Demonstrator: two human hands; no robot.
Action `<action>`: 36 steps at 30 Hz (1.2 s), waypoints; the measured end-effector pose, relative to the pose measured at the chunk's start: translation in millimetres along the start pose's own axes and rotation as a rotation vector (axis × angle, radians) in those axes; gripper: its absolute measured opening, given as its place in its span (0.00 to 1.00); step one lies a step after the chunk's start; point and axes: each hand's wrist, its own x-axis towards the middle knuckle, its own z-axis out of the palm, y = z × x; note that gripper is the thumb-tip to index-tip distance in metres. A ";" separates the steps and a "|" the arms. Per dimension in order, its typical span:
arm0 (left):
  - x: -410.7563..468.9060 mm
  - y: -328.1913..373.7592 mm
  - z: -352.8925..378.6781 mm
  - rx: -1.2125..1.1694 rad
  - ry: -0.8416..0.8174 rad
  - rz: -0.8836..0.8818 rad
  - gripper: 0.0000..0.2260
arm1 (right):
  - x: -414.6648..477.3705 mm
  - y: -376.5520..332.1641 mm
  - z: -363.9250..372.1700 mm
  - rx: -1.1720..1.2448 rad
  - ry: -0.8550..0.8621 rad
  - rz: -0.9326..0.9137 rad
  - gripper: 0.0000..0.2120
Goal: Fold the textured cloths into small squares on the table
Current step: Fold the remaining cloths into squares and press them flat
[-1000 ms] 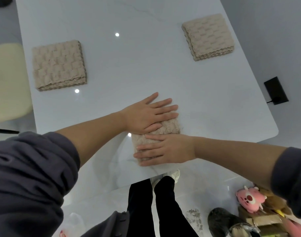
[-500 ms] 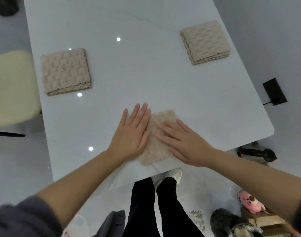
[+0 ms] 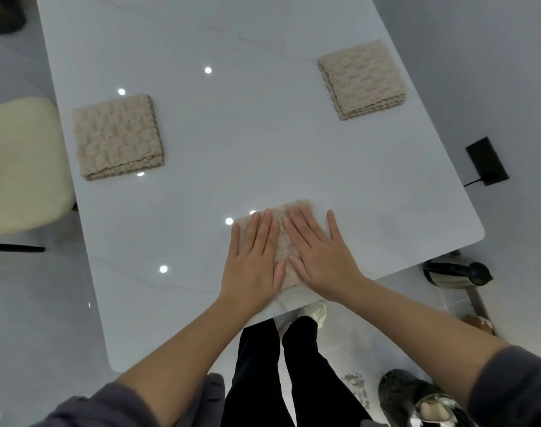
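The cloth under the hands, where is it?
In the head view, the cloth lies at the table's near edge under the left hand and right hand; left folded cloth and right folded cloth sit farther back.

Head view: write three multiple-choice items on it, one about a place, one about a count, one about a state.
1. Where does the cloth under the hands lie?
A. by the near edge of the table
B. at the table's far left corner
C. on the chair

2. How many folded beige squares are on the table?
A. two
B. three
C. five

3. How do the left hand and the right hand meet that cloth?
A. flat, pressing down on it
B. curled into fists beside it
C. lifting it clear of the table

Key:
1 A: the cloth reaches almost to the near edge.
2 B: the square at left, the square at far right and the one under the hands make three.
3 A: both palms lie spread on it.
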 end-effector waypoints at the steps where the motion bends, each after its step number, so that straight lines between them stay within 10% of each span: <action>1: 0.0 0.4 -2.7 0.001 0.004 -0.003 0.30 | -1.0 0.7 -1.8 0.011 -0.001 0.004 0.29; 36: 176.1 310.9 -21.6 -0.300 0.146 -0.519 0.29 | -62.3 321.1 -107.1 -0.031 -0.325 -0.077 0.29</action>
